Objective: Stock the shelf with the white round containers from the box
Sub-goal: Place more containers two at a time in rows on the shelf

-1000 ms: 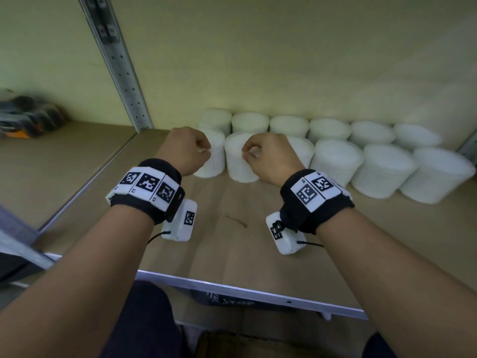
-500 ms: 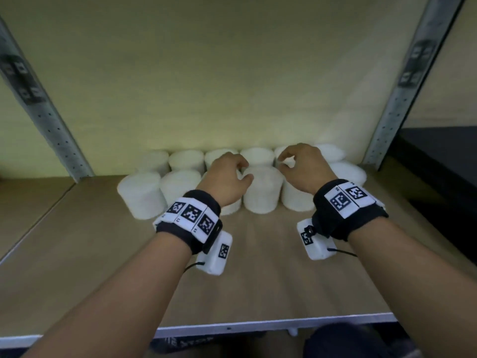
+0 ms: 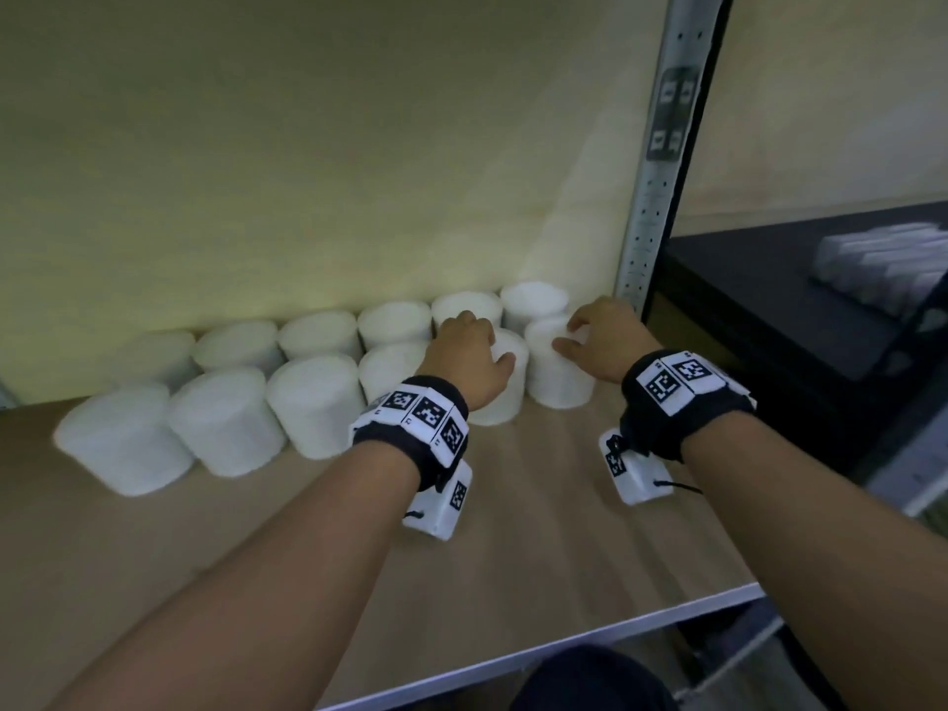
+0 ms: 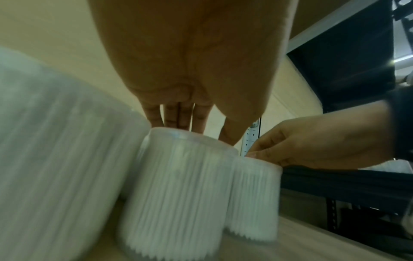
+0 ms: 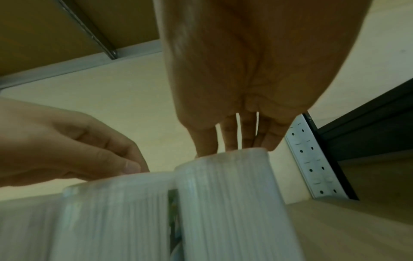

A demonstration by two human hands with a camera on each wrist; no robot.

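A pale yellowish back wall rises behind a light wooden shelf board, which has a thin white front edge. A grey metal upright pierced with rows of small holes stands at the board's right end; a dark label with small white squares is stuck on it, too blurred to read. Right of the upright lies a darker bay with a black surface, and a blurred pale stack rests on it. Seen from the right wrist, another board with a grey metal rail hangs overhead. The light is dim and greenish.
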